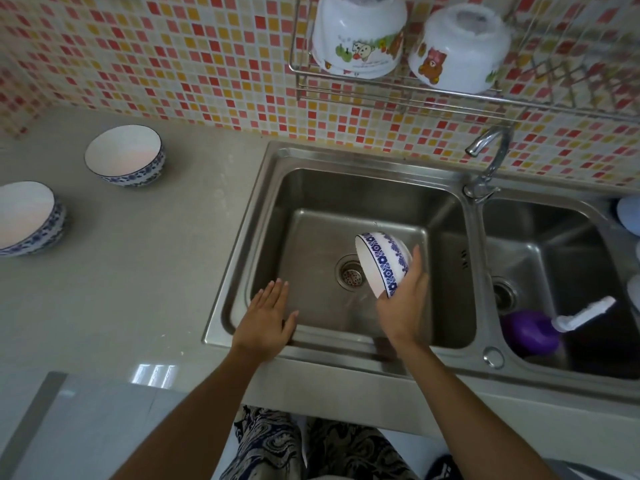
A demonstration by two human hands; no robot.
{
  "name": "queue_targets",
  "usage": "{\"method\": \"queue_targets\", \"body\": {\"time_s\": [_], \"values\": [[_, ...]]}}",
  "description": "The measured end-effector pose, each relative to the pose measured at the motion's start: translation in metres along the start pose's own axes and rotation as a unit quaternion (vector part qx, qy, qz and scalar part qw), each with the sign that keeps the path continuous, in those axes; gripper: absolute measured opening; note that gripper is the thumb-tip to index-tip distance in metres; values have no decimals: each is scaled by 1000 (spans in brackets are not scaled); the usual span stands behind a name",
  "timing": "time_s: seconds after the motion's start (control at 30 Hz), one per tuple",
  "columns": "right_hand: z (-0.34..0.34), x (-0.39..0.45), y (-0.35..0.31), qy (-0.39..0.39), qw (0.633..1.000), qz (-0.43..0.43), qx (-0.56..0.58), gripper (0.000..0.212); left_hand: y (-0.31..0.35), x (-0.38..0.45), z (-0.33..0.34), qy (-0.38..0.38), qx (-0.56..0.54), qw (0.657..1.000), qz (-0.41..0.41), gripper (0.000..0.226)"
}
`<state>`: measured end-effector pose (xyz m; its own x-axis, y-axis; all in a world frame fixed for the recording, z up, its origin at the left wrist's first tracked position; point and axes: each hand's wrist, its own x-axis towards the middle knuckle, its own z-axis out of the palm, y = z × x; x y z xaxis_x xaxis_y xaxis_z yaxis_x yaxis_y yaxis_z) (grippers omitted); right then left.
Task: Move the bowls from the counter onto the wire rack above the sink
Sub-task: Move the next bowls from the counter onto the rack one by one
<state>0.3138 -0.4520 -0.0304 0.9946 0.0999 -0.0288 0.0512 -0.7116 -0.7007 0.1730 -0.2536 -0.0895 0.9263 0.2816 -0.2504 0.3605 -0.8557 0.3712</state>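
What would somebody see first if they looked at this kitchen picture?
Probably the blue-and-white bowl, tipped on its side over the left sink basin and held by the right hand, while the left hand hovers open nearby. Next, the bright red and yellow wall tiles and the two cartoon bowls upside down on the wire rack. Two more bowls wait on the counter.

Cut off and hidden at the sink

The nearer counter bowl (27,216) is clipped by the left edge; the right hand (403,306) hides the held bowl's (382,261) foot and its own fingers.
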Motion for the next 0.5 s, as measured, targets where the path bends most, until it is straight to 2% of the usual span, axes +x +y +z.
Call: {"method": "queue_targets", "body": {"time_s": [0.1,0.27,0.4,0.5], "values": [[3,8,0,16,997,-51,-47,112,-2,0,1,1,1,1000,2,80],[-2,14,-1,10,977,-130,-169,97,-4,0,3,3,1,1000,4,78],[2,14,5,-3,966,-139,-216,96,-3,0,2,8,-7,1000,4,77],[3,12,6,-10,980,-102,-169,99,-2,0,1,9,-7,1000,3,73]]}}
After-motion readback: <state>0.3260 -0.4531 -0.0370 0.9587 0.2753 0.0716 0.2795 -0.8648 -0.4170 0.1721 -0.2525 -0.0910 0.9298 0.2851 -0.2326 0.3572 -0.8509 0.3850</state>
